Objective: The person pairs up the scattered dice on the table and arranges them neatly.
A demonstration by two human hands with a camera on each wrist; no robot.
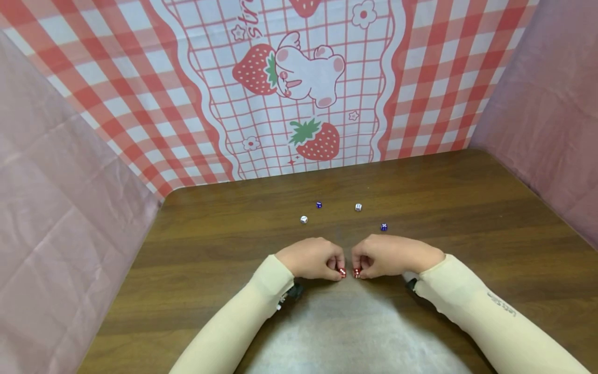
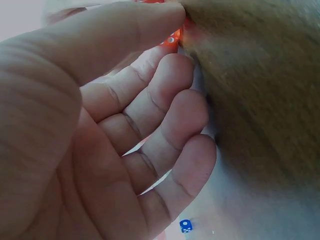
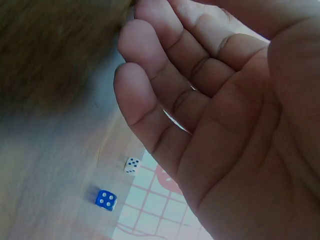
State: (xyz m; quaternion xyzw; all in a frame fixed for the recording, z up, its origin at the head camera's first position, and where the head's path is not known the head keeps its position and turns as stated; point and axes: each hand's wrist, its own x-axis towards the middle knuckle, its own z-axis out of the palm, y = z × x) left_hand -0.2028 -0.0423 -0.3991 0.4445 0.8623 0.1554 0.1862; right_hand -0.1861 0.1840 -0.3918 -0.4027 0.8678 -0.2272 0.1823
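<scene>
Checked red-and-white cloth (image 1: 434, 78) hangs behind our wood-grain table (image 1: 210, 234), with pink drapes (image 1: 56, 234) on either flank, and all the action is at mid-table! Our left hand (image 1: 310, 258) and right hand (image 1: 397, 254) face each other, fingertips nearly meeting, a slim gap between them. Look at the left: thumb and forefinger pinch one red die (image 1: 343, 272), the other fingers bent and lined up side by side beneath. Over on the right, it's a matching pinch from the head view, on a second red die (image 1: 357, 273); our right wrist view misses that die, though it does show the spare fingers loosely bent and close together. Why fingertips only? Cubes this small probably leave room for little else, and a tip pinch keeps the dotted faces showing. Both wrists ride low, likely to keep the dice near the wood. Beyond the knuckles, four more: a white die (image 1: 304, 219) and a blue die (image 1: 319, 204) leftward, another white die (image 1: 358, 207) and another blue die (image 1: 384, 227) rightward, all spaced apart, perhaps so each can be picked up cleanly.
</scene>
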